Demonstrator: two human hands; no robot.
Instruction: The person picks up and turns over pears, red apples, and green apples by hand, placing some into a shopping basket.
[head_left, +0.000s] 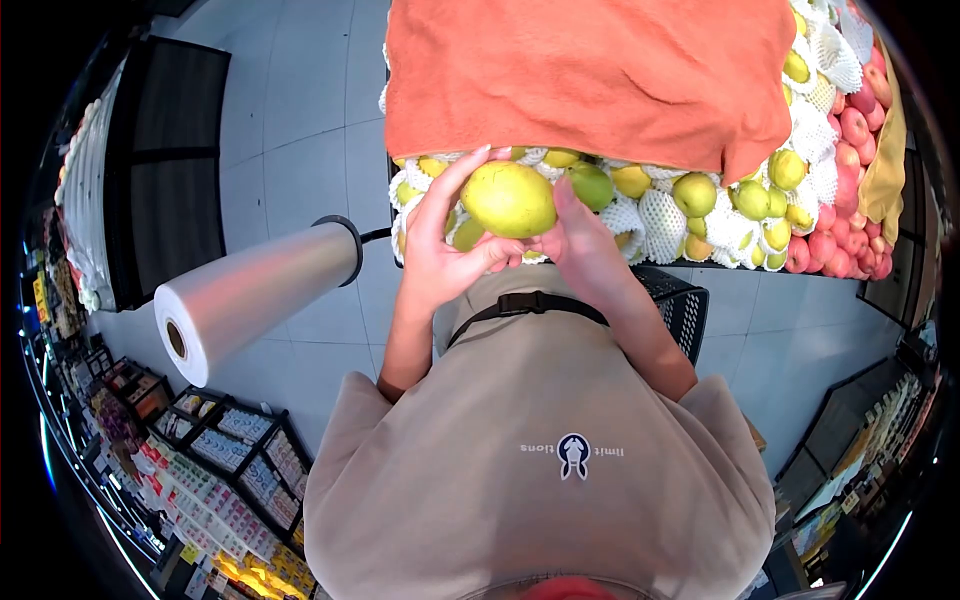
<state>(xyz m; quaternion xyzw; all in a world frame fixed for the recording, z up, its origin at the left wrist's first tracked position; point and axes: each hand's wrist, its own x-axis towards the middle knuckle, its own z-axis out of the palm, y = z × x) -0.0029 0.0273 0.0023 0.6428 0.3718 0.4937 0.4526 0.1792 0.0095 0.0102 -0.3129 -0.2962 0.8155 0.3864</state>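
A yellow-green pear (pixel 509 199) with small dark specks is held up in front of me, between both hands. My left hand (pixel 447 240) curls round its left side, with fingertips at the top and the thumb below. On the other side, my right hand (pixel 580 228) has its thumb against the pear, while its other fingers are partly hidden beneath. Behind the hands lie several more pears (pixel 694 194), some in white foam nets (pixel 661 226). An orange cloth (pixel 590 80) covers the back of this fruit display.
Red apples (pixel 853 127) fill the right end of the display, beside a mustard-coloured cloth (pixel 882 165). A roll of clear plastic bags (pixel 255 300) juts out at the left. By my right forearm is a black basket (pixel 684 305). Stocked shelves (pixel 235 440) stand lower left.
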